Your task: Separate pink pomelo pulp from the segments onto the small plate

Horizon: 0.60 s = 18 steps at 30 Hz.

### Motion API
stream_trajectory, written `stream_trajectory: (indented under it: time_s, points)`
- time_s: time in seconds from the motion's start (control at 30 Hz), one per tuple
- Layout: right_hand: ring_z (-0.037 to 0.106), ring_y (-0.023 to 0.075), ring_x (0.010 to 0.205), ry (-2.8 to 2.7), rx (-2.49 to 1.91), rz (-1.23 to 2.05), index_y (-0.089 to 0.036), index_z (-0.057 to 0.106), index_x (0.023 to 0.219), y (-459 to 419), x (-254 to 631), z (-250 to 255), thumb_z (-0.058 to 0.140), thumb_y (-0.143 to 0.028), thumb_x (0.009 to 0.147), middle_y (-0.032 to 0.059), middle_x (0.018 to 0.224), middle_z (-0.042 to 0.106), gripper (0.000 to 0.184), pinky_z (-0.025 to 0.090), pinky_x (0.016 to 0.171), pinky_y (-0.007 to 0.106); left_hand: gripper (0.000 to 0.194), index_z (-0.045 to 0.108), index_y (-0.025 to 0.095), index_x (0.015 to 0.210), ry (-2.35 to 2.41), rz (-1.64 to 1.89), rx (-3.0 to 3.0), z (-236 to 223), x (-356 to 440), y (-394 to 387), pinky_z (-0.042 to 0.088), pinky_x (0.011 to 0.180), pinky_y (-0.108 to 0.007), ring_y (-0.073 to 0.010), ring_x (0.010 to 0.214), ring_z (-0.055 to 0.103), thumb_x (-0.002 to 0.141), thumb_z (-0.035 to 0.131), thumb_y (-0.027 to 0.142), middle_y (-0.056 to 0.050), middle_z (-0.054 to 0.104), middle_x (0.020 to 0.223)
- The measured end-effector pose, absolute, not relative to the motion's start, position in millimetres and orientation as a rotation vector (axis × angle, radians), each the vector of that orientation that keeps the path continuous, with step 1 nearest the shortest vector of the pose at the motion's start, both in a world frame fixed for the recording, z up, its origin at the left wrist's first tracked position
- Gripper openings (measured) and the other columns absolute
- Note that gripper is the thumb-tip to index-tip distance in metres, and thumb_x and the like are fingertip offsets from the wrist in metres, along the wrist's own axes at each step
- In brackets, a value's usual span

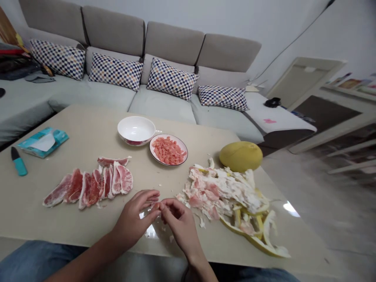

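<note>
Close together over the table's near side, my left hand (pixel 133 219) and my right hand (pixel 180 223) meet at the fingertips. Both pinch a small reddish piece of pomelo flesh (pixel 158 205), mostly covered by the fingers. Left of my hands lies a row of pink pomelo segments (pixel 95 186), some with white membrane on them. Beyond my hands stands a dark-rimmed plate (pixel 152 150) of peeled pomelo flesh (pixel 169 150). To the right is a heap of pomelo membrane and white pith (pixel 223 190), with yellow rind (pixel 258 243) at its near edge.
A white bowl (pixel 136 129) stands beside the plate. A whole yellow pomelo (pixel 241 156) lies behind the peel heap. At the far left are a knife (pixel 19 164) with a teal handle and a tissue pack (pixel 60 136). A grey sofa (pixel 164 105) with checked cushions borders the table.
</note>
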State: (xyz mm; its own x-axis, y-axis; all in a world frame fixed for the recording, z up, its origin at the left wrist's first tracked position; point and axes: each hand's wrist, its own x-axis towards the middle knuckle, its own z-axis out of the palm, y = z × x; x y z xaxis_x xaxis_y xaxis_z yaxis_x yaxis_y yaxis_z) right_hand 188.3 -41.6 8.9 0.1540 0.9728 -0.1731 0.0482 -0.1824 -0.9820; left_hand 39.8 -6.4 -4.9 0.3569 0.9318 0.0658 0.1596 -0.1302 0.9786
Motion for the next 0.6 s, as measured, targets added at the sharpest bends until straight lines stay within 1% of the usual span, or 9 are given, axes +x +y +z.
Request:
stream_trajectory:
  time_s: [0.03, 0.1, 0.17, 0.2, 0.33, 0.43, 0.53, 0.6]
  points:
    - [0.051, 0.0117, 0.056, -1.083, -1.474, 1.144, -0.015, 0.068, 0.078, -43.0, 188.1, 9.1, 0.066, -0.044, 0.079, 0.0014, 0.063, 0.062, 0.03, 0.039, 0.052, 0.021, 0.034, 0.062, 0.021, 0.114, 1.02, 0.892, 1.486, -4.1, 40.4, -5.7, 0.055, 0.088, -0.031, -0.02, 0.1, 0.064, 0.081, 0.065, 0.025, -0.008, 0.064, 0.111]
    - [0.054, 0.0132, 0.06, -1.152, -1.5, 1.039, -0.015, 0.069, 0.078, -45.8, 188.1, 9.6, 0.065, -0.042, 0.081, 0.0031, 0.068, 0.065, 0.027, 0.041, 0.055, 0.022, 0.025, 0.066, 0.019, 0.103, 1.009, 0.841, 1.389, -1.8, 40.5, -3.9, 0.056, 0.083, -0.031, -0.02, 0.092, 0.066, 0.079, 0.067, 0.027, -0.008, 0.065, 0.101]
    - [0.055, 0.0137, 0.062, -1.197, -1.502, 0.985, -0.016, 0.069, 0.077, -47.9, 188.5, 10.2, 0.064, -0.04, 0.081, 0.0035, 0.069, 0.065, 0.025, 0.042, 0.057, 0.022, 0.019, 0.069, 0.017, 0.093, 0.977, 0.803, 1.334, 0.5, 39.7, -2.4, 0.055, 0.082, -0.031, -0.0202, 0.09, 0.066, 0.079, 0.068, 0.029, -0.007, 0.066, 0.095]
    - [0.055, 0.0135, 0.06, -1.206, -1.497, 0.991, -0.016, 0.069, 0.076, -48.5, 189.0, 10.6, 0.064, -0.04, 0.082, 0.0032, 0.068, 0.065, 0.025, 0.042, 0.056, 0.022, 0.018, 0.07, 0.017, 0.091, 0.954, 0.787, 1.303, 1.4, 39.3, -2.0, 0.054, 0.081, -0.03, -0.0201, 0.089, 0.066, 0.079, 0.068, 0.031, -0.007, 0.067, 0.093]
    - [0.05, 0.011, 0.053, -1.16, -1.469, 1.11, -0.015, 0.067, 0.074, -47.2, 192.3, 12.6, 0.064, -0.043, 0.081, 0.0013, 0.061, 0.062, 0.028, 0.037, 0.05, 0.02, 0.022, 0.07, 0.016, 0.092, 0.859, 0.721, 1.149, 3.6, 38.2, -1.9, 0.053, 0.076, -0.028, -0.0174, 0.08, 0.066, 0.081, 0.067, 0.035, -0.006, 0.071, 0.086]
    - [0.047, 0.0096, 0.05, -1.105, -1.428, 1.192, -0.015, 0.066, 0.073, -44.4, 196.1, 16.2, 0.067, -0.045, 0.077, -0.0006, 0.057, 0.058, 0.03, 0.036, 0.048, 0.02, 0.023, 0.071, 0.015, 0.091, 0.81, 0.699, 1.054, 5.1, 38.3, -2.5, 0.053, 0.073, -0.027, -0.0153, 0.075, 0.064, 0.08, 0.069, 0.034, -0.004, 0.07, 0.081]
    - [0.046, 0.0093, 0.049, -1.053, -1.41, 1.241, -0.015, 0.065, 0.069, -42.5, 200.3, 20.5, 0.07, -0.047, 0.073, -0.0018, 0.054, 0.056, 0.032, 0.036, 0.047, 0.02, 0.024, 0.071, 0.014, 0.092, 0.776, 0.686, 0.973, 7.8, 38.1, -2.9, 0.053, 0.073, -0.027, -0.0147, 0.074, 0.062, 0.08, 0.07, 0.034, -0.004, 0.068, 0.079]
    - [0.047, 0.0096, 0.049, -1.04, -1.419, 1.247, -0.016, 0.065, 0.068, -42.2, 202.5, 22.3, 0.071, -0.047, 0.073, -0.0019, 0.054, 0.055, 0.032, 0.036, 0.047, 0.02, 0.024, 0.071, 0.013, 0.091, 0.745, 0.666, 0.924, 9.8, 37.2, -2.4, 0.053, 0.076, -0.029, -0.0153, 0.076, 0.062, 0.08, 0.07, 0.034, -0.004, 0.067, 0.079]
